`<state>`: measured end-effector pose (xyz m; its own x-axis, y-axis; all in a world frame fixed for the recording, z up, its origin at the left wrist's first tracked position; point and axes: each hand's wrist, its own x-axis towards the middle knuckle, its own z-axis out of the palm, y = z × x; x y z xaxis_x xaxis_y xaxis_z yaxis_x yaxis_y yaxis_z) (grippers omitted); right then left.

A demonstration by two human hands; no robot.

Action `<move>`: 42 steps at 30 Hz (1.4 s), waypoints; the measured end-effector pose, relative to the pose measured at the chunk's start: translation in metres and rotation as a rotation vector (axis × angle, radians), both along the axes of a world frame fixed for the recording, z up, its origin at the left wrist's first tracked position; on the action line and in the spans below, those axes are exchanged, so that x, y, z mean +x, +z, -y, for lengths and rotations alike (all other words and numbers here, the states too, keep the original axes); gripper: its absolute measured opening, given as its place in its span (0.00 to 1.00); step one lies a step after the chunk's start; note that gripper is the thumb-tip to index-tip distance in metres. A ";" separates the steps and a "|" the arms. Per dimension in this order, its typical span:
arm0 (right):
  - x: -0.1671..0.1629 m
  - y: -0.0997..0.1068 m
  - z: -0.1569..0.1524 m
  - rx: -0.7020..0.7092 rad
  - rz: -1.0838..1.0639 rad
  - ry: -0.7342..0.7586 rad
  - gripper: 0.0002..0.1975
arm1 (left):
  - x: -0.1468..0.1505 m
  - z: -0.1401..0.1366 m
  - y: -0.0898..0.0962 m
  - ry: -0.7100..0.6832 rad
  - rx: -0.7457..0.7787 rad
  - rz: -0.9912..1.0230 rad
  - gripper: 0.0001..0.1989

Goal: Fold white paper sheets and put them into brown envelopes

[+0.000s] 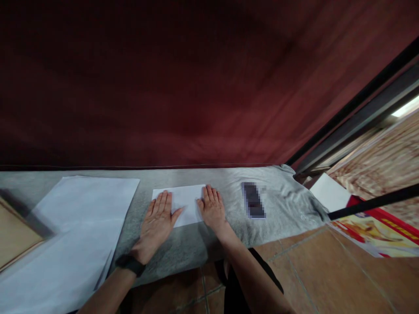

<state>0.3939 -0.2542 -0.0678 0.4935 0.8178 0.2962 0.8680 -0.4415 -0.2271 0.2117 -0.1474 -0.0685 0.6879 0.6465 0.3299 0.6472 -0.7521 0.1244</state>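
A small white sheet of paper (185,204), perhaps folded, lies on the grey cloth between my hands. My left hand (157,220) rests flat over its left end, with the thumb stretched out towards the middle. Over the right end lies my right hand (212,208), palm down, its fingers extended and the thumb apart. Both hands cover parts of the paper's short edges. A dark watch (131,264) is on my left wrist.
Large white sheets (88,218) spread over the left of the grey cloth (176,248), beside a tan board (16,235). A dark, pixelated rectangular object (253,200) lies right of my hands. A dark red curtain (147,87) hangs behind. A colourful printed box (376,226) is at far right.
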 end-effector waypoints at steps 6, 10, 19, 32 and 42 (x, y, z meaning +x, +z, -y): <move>-0.009 0.019 -0.002 0.056 -0.063 0.110 0.29 | 0.005 0.006 0.005 0.019 0.036 0.000 0.35; -0.034 0.026 -0.010 0.057 -0.130 0.291 0.28 | 0.017 0.019 0.002 -0.081 0.043 -0.007 0.30; -0.042 0.012 -0.016 0.014 -0.120 0.272 0.26 | 0.027 0.022 -0.005 -0.081 -0.027 -0.077 0.30; -0.030 0.002 -0.008 -0.007 -0.042 0.230 0.28 | 0.016 0.017 0.006 -0.027 -0.005 -0.069 0.30; -0.014 0.025 -0.004 0.001 -0.155 0.122 0.28 | 0.024 0.014 0.009 -0.096 0.069 -0.055 0.28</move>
<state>0.3804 -0.2503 -0.0429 0.4308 0.8738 0.2255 0.8696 -0.3352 -0.3624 0.2355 -0.1617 -0.0593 0.7636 0.5542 0.3314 0.5766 -0.8162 0.0364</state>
